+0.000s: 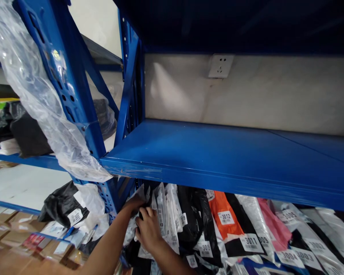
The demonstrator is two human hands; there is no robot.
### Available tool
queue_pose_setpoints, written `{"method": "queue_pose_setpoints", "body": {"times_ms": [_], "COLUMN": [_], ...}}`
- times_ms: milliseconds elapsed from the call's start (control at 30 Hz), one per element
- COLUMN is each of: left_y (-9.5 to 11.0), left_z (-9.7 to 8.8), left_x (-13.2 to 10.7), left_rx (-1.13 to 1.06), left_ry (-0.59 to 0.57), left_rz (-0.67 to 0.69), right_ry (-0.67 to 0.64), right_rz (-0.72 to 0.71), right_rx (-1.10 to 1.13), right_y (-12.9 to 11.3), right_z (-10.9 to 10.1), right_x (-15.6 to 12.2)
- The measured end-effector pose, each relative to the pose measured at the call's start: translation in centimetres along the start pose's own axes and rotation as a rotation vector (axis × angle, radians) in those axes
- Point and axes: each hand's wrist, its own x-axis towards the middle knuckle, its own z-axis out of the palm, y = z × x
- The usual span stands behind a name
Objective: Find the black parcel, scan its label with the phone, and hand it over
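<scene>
Below the blue shelf, my left hand (135, 203) reaches in among clear plastic bags at the left end of a packed row. Its fingers are hidden behind the plastic. My right hand (149, 229) is just beside it, fingers curled on the edge of a clear plastic bag (131, 229). To its right stand more clear garment bags (169, 217) with white number labels. Beyond those come black bags (196, 214) and an orange packet (225, 215) labelled 3012.
The blue shelf board (203, 152) juts out above my hands. A blue upright post (65, 76), draped with plastic film (46, 103), stands on the left. A black bag (64, 202) and cardboard boxes (17, 229) lie past it. A wall socket (220, 65) is at the back.
</scene>
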Motion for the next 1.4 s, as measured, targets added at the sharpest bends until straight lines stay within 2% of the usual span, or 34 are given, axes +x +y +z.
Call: {"method": "queue_pose_setpoints", "body": {"times_ms": [133, 233, 367, 500, 633, 700, 867, 967, 1033, 1100, 1200, 1333, 1400], "left_y": [-0.3, -0.3, 0.0, 0.4, 0.7, 0.6, -1.6, -3.0, -3.1, -2.6, -1.1, 0.3, 0.4], "left_z": [0.1, 0.5, 0.8, 0.7, 0.6, 1.1, 4.9, 7.2, 7.8, 7.6, 6.8, 6.1, 6.4], "left_x": [-0.4, -1.1, -2.2, -3.0, -5.0, -6.6, -10.9, -11.9, -11.8, -11.5, -11.1, -11.1, -11.3], "left_rx": [0.082, 0.123, 0.137, 0.041, -0.136, -0.235, -0.455, -0.535, -0.504, -0.476, -0.459, -0.374, -0.331], "left_ry": [-0.085, -0.067, -0.008, 0.171, 0.432, 0.535, 0.698, 0.759, 0.753, 0.712, 0.611, 0.464, 0.413], "left_rz": [0.046, 0.087, 0.004, -0.033, 0.069, 0.142, 0.335, 0.542, 0.677, 0.755, 0.777, 0.800, 0.768], "right_ry": [0.029, 0.040, 0.016, 0.001, 0.009, 0.022, 0.146, 0.145, 0.113, 0.118, 0.169, 0.342, 0.363], "right_rz": [-0.038, -0.056, -0.044, -0.003, 0.006, 0.006, 0.007, -0.061, -0.040, 0.079, 0.284, 0.597, 0.671], "right_rx": [0.026, 0.038, 0.060, 0.090, 0.088, 0.099, 0.289, 0.574, 0.839, 1.040, 1.156, 1.357, 1.443], "right_y": [0.6, 0.6, 0.5, 0.5, 0.8, 0.9, 0.9, 1.7, 2.6, 3.3, 3.3, 2.2, 1.9], "right_z": [0.4, 0.5, 0.4, 0.4, 0.7, 0.9, 0.5, -0.1, -0.2, 0.0, 0.5, 0.4, 0.1], "right_x": [-0.4, -0.5, -0.4, -0.4, -0.4, -0.5, -0.9, -1.6, -2.0, -2.2, -2.0, -1.3, -1.0]}}
